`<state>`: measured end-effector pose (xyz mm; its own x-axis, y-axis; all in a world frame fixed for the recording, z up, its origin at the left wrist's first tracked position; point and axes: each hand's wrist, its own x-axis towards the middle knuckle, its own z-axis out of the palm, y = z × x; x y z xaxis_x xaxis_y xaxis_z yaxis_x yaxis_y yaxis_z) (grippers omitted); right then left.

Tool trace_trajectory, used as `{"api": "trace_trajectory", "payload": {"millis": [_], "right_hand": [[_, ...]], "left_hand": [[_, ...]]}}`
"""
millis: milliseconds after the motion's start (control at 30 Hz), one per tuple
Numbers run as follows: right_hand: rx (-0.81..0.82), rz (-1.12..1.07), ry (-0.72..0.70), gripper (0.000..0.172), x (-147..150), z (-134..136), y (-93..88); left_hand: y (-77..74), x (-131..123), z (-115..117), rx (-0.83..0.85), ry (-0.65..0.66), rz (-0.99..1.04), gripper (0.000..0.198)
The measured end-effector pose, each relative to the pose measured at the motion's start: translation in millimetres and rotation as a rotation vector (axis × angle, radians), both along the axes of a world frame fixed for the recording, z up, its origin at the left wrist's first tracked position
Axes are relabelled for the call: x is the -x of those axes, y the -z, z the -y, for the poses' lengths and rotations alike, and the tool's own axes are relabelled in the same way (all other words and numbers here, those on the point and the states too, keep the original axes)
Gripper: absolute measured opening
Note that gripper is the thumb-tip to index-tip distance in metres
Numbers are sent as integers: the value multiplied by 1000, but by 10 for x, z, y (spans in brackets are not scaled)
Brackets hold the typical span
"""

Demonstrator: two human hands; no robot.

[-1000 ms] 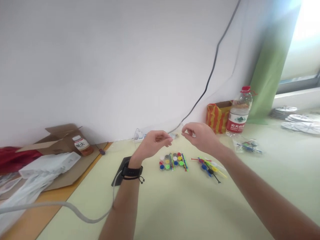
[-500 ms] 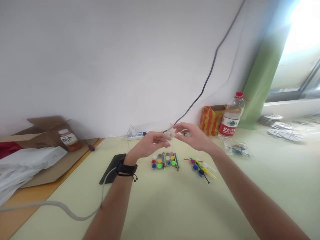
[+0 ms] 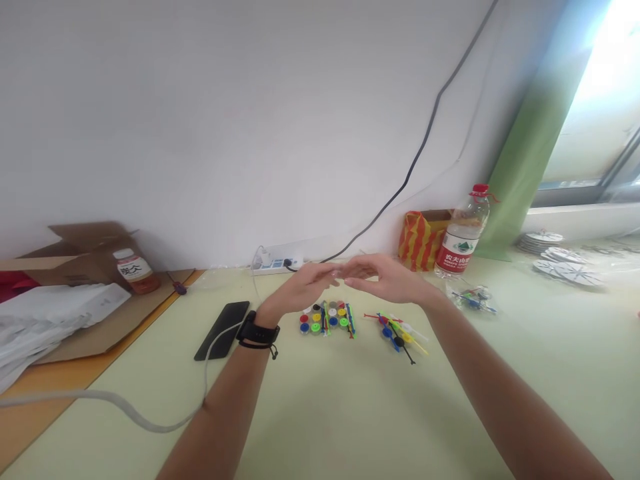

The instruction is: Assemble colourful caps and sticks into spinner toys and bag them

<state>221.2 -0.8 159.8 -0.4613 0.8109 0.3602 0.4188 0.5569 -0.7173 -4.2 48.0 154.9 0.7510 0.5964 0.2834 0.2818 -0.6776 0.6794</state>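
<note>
My left hand [image 3: 303, 288], with a black watch [image 3: 256, 333] on its wrist, meets my right hand [image 3: 383, 279] above the table. Their fingertips come together, pinched around something too small and too hidden to make out. Below them lie round pieces [image 3: 316, 320] in several colours, in two groups, with bundles of thin coloured sticks [image 3: 351, 320] beside them. To the right, under my right forearm, loose coloured spinner arrows [image 3: 395, 333] lie in a crossed pile.
A phone [image 3: 223, 330] and a white cable [image 3: 125, 407] are at left. Behind stand a power strip [image 3: 275, 261], a striped bag [image 3: 420, 240] and a large water bottle [image 3: 460, 233]. A bag of coloured parts [image 3: 475, 299] and white discs [image 3: 573, 267] lie right; cardboard [image 3: 90, 333] is left.
My hands have closed in on each other, and the fingers of my right hand are less spread. The small clear piece seen between them before is now mostly hidden. The view shifted slightly.
</note>
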Motion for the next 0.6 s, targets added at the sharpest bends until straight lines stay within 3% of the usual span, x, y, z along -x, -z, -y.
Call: {"api": "trace_trajectory", "payload": {"millis": [133,267,367,533,600], "right_hand": [[171,68,-184,37,-57,-35,13],[363,2,-407,55,-67,-108,134],[447,-27,-467,68,-38,-161,248],[362,110,-464,78,-1,-157,252],[297,205,-449,74,5,-135,198]], "left_hand": [[-67,-40,92,-24,49,-53,40],[-50,-46,103,-11,81,-93,40],[-37,-40,92,-22,53,-102,39],[-83,-16,141,6,68,-177,41],[-98,1,160,51,51,-201,49]]}}
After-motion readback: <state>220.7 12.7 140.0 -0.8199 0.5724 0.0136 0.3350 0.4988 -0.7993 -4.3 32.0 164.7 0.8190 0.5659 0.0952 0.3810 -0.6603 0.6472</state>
